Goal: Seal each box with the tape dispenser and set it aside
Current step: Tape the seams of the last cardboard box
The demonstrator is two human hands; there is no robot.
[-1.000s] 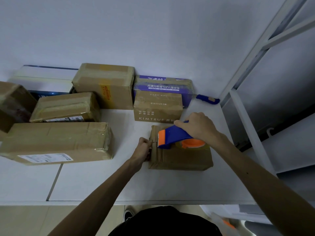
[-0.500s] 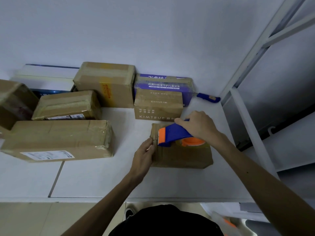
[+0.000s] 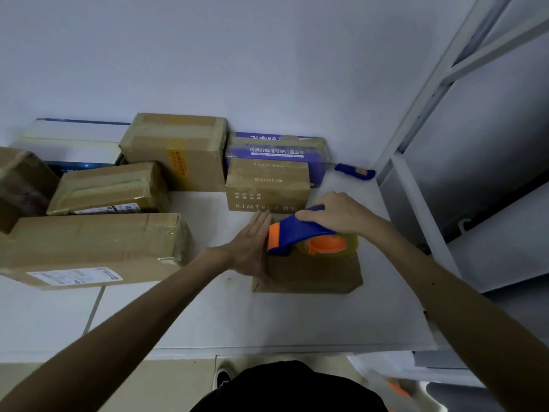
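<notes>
Nearest, on the white table [image 3: 208, 316], sits the small brown box [image 3: 309, 275], the one under work, and everything else is placed from it. The left hand [image 3: 252, 248] lies flat against its left end, fingers straight and together, holding nothing; the likely reason is to press the tape end down over that edge and keep the light box from sliding. On the box's top the right hand [image 3: 335, 215] wraps its fingers round the handle of the blue tape dispenser [image 3: 297, 233], whose orange-fronted head points toward the box's left edge while its roll of clear tape [image 3: 326, 243] rests on the lid (whether the tape is cut is too blurred to tell). Held low like this, the dispenser seems set to lay or finish a strip along the seam, so the box is not yet ready to go aside. Left of the small box, well apart, lies a long carton with a shipping label [image 3: 89, 248]. Just behind the small box stands a KIMTRUE carton [image 3: 267, 185], with a purple printed box [image 3: 276, 150] behind that and a blue utility knife [image 3: 355, 172] behind and to the right. Farther behind and left are a flat taped carton [image 3: 110, 188] and a taller carton with a yellow sticker [image 3: 178, 150]. Against half a second ago, the left hand has gone from pinching at the box's left edge with curled fingers to this flat, spread press, while the dispenser sits in much the same spot on the lid
</notes>
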